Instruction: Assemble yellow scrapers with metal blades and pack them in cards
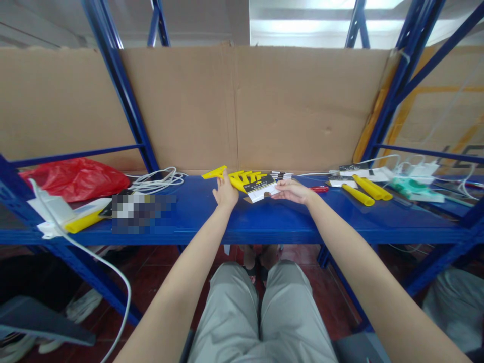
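My left hand (226, 191) is closed around a yellow T-shaped plastic tool, whose flat head (215, 173) sticks out to the left. The tool's handle runs right, toward a black-and-white printed card (260, 189) with yellow lettering. My right hand (290, 191) pinches this card by its right end. Where card and handle meet, I cannot tell whether one is inside the other. Just behind lie several more yellow T-shaped tools (254, 176) in a row, partly hidden by the card. Small black-and-white pieces (282, 175) lie beyond my right hand.
The blue shelf table (272, 222) is backed by cardboard (302, 101). Yellow tubes (357, 194) and a red-handled item (319, 189) lie at right. A coiled white cable (162, 177), a red plastic bag (79, 179) and a yellow piece (85, 222) are at left.
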A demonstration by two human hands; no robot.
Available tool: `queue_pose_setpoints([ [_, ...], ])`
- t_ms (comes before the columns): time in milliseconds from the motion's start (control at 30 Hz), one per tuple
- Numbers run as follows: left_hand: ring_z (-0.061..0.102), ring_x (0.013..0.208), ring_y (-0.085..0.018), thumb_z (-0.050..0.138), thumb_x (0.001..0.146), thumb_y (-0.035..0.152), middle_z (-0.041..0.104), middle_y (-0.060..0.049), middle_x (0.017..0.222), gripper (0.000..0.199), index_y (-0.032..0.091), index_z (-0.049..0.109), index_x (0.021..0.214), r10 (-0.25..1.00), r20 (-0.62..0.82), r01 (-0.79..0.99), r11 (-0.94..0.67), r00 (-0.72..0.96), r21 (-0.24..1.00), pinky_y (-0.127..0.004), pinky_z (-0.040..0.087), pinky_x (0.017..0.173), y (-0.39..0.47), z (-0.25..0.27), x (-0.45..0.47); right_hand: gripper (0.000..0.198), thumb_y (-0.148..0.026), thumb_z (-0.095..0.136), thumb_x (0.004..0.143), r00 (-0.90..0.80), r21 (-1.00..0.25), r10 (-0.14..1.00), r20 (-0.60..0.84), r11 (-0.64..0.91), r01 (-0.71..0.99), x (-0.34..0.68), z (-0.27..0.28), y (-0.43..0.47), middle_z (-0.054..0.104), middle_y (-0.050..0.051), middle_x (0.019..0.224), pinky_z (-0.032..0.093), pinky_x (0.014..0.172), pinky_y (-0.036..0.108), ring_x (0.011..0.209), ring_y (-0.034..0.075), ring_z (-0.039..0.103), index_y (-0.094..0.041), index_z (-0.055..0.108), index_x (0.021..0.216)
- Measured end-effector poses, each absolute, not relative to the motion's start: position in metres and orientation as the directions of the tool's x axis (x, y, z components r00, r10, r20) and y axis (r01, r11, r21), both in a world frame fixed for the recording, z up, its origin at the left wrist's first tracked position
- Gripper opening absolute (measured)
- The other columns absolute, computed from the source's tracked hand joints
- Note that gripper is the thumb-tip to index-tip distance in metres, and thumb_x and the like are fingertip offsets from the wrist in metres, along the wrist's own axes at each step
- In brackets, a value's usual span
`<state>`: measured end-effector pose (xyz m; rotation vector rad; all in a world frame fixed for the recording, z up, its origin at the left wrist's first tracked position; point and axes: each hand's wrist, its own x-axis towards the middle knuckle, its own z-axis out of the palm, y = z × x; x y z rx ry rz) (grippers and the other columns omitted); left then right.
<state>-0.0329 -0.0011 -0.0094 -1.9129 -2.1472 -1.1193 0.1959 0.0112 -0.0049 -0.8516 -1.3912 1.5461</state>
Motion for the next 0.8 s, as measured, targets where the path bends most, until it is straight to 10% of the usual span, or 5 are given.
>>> queue_pose_setpoints([
  [800,0.063,0.101,-0.024,0.048,0.086,0.027,0.067,-0.009,0.113,0.057,0.026,0.038,0.142,0.856,0.517,0.977,-0.12,0.011,0.177,-0.032,0.043,0.089,-0.009,-0.001,-0.025,0.015,0.003,0.056,0.077,-0.416,-0.979,0.902,0.114,0.032,-0.2,0.182,-0.002,0.003,0.072,0.009,0.08,0.059,0.074,0.032,0.073,0.016,0.07,-0.011,0.062,0.078],
])
